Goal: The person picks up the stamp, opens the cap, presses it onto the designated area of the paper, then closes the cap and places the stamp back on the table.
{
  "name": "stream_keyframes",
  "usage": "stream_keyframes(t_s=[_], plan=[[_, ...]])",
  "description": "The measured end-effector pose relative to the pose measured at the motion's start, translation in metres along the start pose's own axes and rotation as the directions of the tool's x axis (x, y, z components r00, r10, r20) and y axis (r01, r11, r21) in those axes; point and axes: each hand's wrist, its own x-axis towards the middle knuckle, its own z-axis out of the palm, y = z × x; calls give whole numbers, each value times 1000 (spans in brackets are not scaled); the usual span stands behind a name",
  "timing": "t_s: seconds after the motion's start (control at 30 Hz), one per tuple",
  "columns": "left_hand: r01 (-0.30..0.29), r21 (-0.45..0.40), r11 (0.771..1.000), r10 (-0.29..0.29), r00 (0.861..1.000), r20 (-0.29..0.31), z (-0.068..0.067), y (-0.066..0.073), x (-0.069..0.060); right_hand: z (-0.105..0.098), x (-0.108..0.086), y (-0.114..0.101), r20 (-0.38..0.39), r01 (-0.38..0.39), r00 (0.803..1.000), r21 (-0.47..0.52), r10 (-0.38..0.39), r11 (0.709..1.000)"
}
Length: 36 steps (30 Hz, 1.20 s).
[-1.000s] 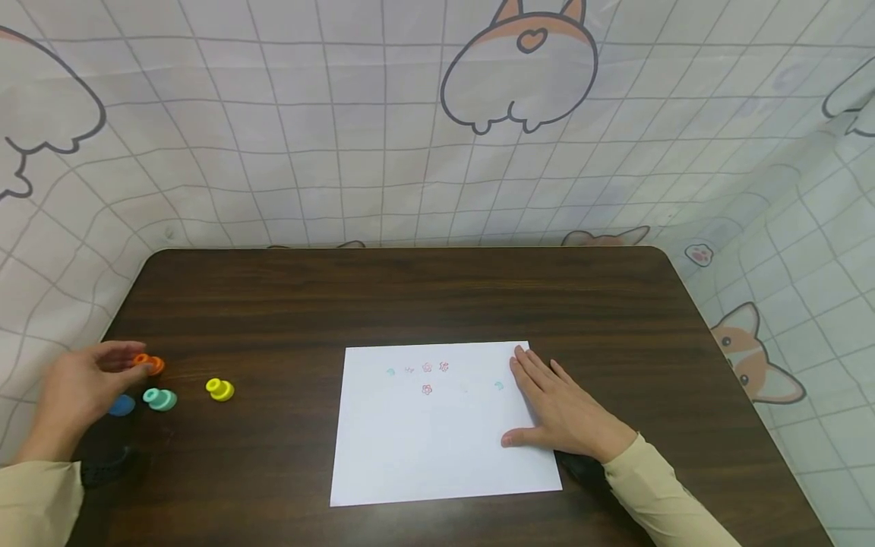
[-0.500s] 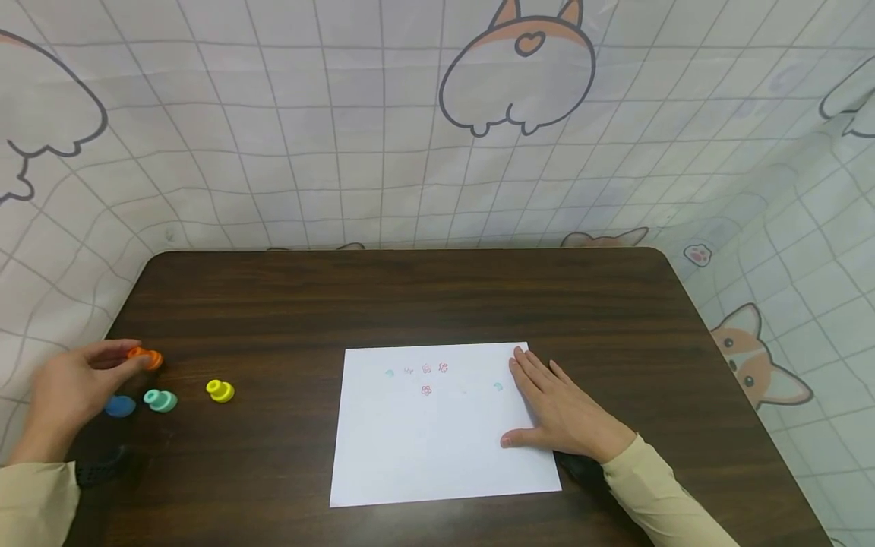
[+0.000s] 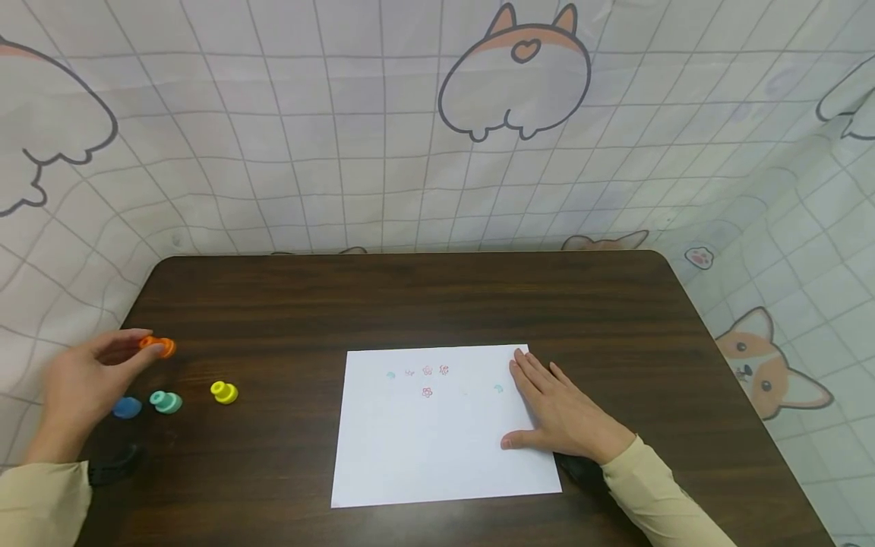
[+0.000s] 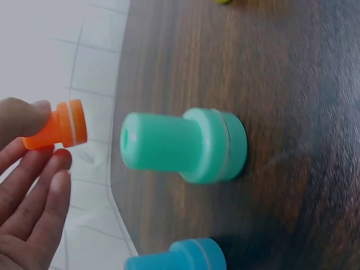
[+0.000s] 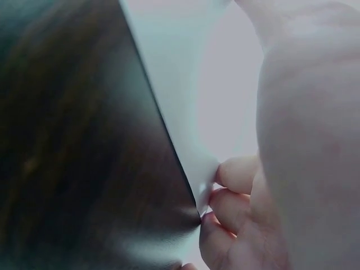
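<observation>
At the table's left side my left hand (image 3: 85, 384) pinches an orange stamp (image 3: 159, 347) between thumb and fingers. In the left wrist view the orange stamp (image 4: 59, 125) is clear of the tabletop, its wide end pointing away from the palm. Below that hand stand a teal stamp (image 3: 166, 402) and a blue stamp (image 3: 127, 408); a yellow stamp (image 3: 224, 392) is a little to their right. My right hand (image 3: 563, 410) lies with fingers extended on the right edge of a white paper sheet (image 3: 424, 448). Small red and teal prints dot the sheet's upper part.
The dark wooden table (image 3: 410, 296) reaches back to a white gridded cloth (image 3: 355, 152) with cartoon dogs. More of that cloth hangs along both sides. A black strap (image 3: 112, 465) shows at the left wrist.
My left hand has lifted the orange stamp up and slightly right, away from the teal and blue stamps. The right hand stays in place on the paper.
</observation>
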Motion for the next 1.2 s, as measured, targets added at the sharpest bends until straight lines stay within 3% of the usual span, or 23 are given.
stream_keyframes(t_s=[0.17,0.47,0.77,0.93,1.2], plan=[[15,-44,999,-16,999,-28,3,11,0,1,-1,0,-6,-1,1000,-6,1,1000],[-42,-148,988,36,999,-41,9,32,-2,1,-2,-1,-13,5,1000,-7,-5,1000],[-125,-129,984,119,992,-47,18,54,-8,3,-2,1,-19,10,1000,-22,-10,1000],[-134,-175,975,129,991,-40,25,62,-10,3,-2,0,-16,11,1000,-23,-11,1000],[-131,-181,975,129,991,-21,35,79,-14,2,-3,-2,-21,14,1000,-12,-15,1000]])
